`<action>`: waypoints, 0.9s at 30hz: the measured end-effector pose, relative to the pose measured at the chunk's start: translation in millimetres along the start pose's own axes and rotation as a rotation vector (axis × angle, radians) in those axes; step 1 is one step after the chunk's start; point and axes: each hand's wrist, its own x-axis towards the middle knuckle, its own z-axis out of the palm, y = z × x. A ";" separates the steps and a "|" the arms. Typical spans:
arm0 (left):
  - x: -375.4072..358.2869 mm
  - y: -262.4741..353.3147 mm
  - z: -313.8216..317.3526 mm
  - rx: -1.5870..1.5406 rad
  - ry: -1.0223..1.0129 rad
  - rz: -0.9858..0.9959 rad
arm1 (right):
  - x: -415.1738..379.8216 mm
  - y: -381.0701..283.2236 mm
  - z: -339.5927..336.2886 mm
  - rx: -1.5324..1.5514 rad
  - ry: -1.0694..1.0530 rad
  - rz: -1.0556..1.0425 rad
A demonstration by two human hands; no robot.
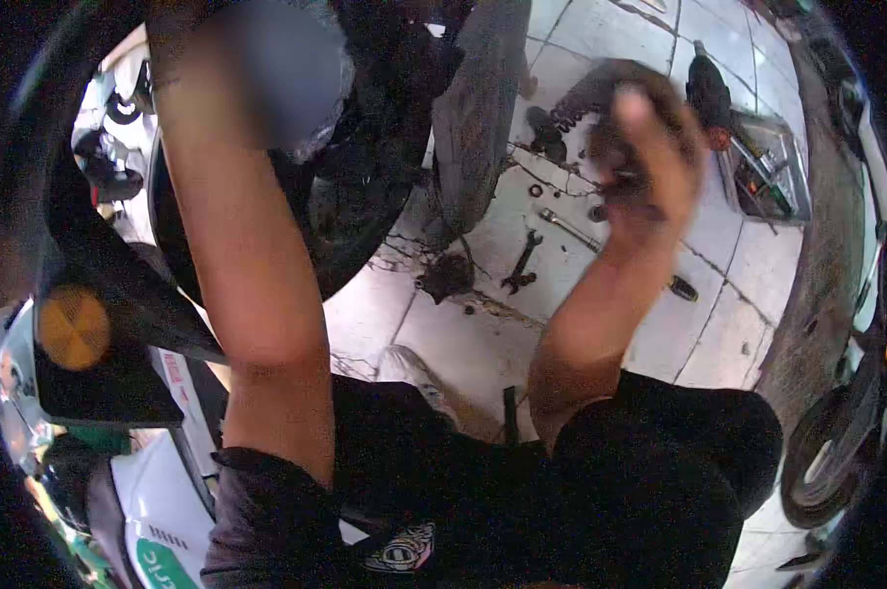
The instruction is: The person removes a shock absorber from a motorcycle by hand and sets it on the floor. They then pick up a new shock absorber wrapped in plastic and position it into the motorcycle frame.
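Observation:
My left hand (200, 83) is raised at the upper left beside a wheel's dark hub area (355, 201). A blur covers the hand and a round greyish patch next to it, so its fingers are hidden. Over the tiled floor, my right hand (659, 162) is smeared by motion. Dark shapes show under and beside it, and I cannot make out whether it holds any of them. Below it lie an open-end wrench (525, 260), a long metal tool (569, 228) partly behind my forearm, and a small dark ring (535, 191). A yellow-and-black handle (683, 288) shows past the forearm.
A black tire (475, 118) stands between my arms. At the right are a tool tray (802, 201) with several tools and a dark power tool (708, 86). A greasy part (446, 278) lies on the tiles. An orange reflector (73, 327) is at the left.

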 end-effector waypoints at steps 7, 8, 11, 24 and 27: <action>-3.3 32.9 2.6 0.014 0.007 0.055 | 16.3 -1.3 -95.3 0.242 0.071 -0.095; -5.6 37.0 5.5 0.009 0.005 0.061 | 11.9 -2.4 -81.1 0.374 -0.021 -0.062; -10.5 48.6 17.4 0.000 0.000 0.072 | 5.9 18.6 -48.4 0.268 0.012 0.134; -66.4 162.8 -34.7 -0.935 -0.038 -0.123 | -32.6 37.6 43.1 -0.699 -0.806 0.077; -70.7 181.8 -53.1 -1.015 -0.241 -0.270 | -23.4 30.4 31.4 -0.593 -0.962 0.448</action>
